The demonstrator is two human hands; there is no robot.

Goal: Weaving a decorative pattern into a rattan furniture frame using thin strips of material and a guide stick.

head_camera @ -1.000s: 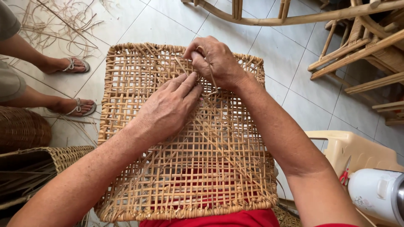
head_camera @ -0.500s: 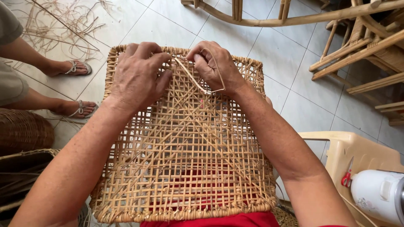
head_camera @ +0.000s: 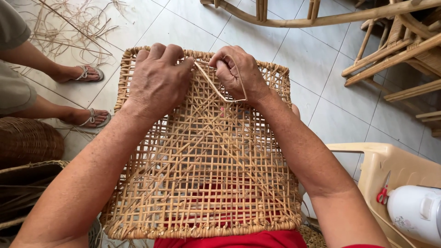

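Note:
A square woven cane panel of open lattice lies across my lap, over red cloth. My left hand rests palm down on the panel's far left part, fingers curled over its far rim. My right hand is at the far middle, fingers pinched on a thin loose cane strand that loops down and back from the fingertips. The strand's end under the weave is hidden.
Another person's sandalled feet stand on the tiled floor at left, with loose cane scraps behind. Woven baskets sit at lower left. Rattan furniture frames fill the upper right. A beige plastic chair holds red scissors and a white bottle.
My left hand has slid from the panel's middle up to its far left rim. My right hand has drawn the cane strand out into a longer loop. The panel has tilted slightly.

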